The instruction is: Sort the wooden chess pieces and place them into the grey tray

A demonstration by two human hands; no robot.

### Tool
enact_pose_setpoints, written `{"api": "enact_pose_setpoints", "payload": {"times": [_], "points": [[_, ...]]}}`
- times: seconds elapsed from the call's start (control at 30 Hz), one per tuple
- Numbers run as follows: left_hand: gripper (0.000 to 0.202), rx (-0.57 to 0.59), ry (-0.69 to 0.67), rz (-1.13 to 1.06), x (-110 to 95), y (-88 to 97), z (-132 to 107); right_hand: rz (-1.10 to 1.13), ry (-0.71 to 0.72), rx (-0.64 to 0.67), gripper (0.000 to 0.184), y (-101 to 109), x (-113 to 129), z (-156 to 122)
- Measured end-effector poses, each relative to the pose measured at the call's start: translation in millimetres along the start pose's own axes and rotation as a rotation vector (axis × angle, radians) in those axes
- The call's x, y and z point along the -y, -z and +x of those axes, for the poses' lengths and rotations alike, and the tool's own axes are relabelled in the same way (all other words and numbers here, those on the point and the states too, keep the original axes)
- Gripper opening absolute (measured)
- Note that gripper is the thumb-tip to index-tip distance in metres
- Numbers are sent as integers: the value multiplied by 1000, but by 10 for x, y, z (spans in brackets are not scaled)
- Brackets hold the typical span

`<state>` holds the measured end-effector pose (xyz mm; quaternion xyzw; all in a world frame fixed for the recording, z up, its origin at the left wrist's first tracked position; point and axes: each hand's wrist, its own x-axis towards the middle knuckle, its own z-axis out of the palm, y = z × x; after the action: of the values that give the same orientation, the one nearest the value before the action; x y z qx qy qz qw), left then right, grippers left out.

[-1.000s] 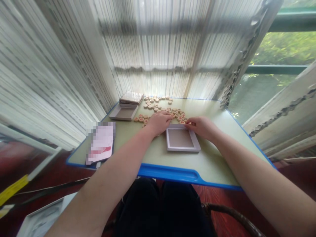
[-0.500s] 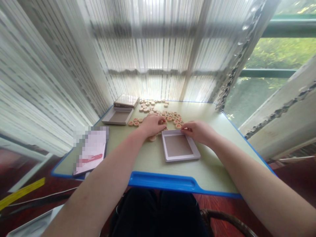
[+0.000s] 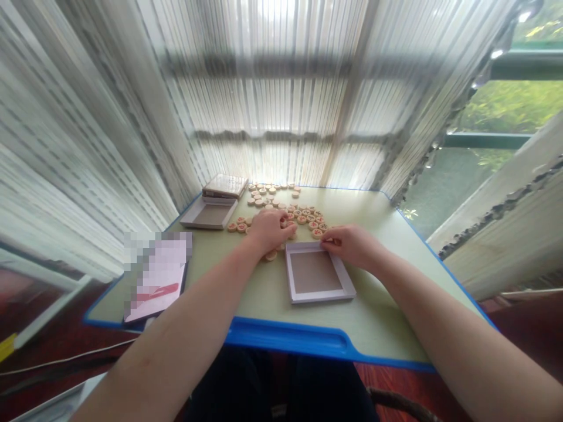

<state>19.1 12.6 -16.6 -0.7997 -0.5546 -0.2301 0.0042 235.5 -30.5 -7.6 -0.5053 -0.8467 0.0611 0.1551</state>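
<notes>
Many round wooden Chinese chess pieces (image 3: 301, 219) with red and dark characters lie loosely across the middle and back of the table. My left hand (image 3: 270, 228) is over the near part of them, its fingers curled around a piece; the palm hides some others. In front of me stands a shallow white box tray (image 3: 290, 275) with a bare brown bottom. At its far edge, my right hand (image 3: 347, 241) has thumb and fingers pinched together on the rim, close to several pieces.
A second shallow box half (image 3: 211, 225) lies at the back left, with a closed patterned box (image 3: 226, 185) behind it. A tablet-like device (image 3: 162, 278) rests at the left edge. The table (image 3: 387, 328) has a blue rim and a pen groove in front; curtains hang behind.
The view has tilted slightly, so the table appears lower. My left fingers have shifted a little among the pieces, while my right hand stays at the tray's far edge.
</notes>
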Motion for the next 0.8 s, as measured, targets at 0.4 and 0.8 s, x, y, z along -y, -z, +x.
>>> {"api": "enact_pose_setpoints", "payload": {"times": [0.4,0.8], "points": [[30,-13,56,5,2,19,27,25,-14,-26,17,-33,13,1],[31,116,-212,-97,-30,-19,28,-42,26,-15,20,21,88,-29]]}}
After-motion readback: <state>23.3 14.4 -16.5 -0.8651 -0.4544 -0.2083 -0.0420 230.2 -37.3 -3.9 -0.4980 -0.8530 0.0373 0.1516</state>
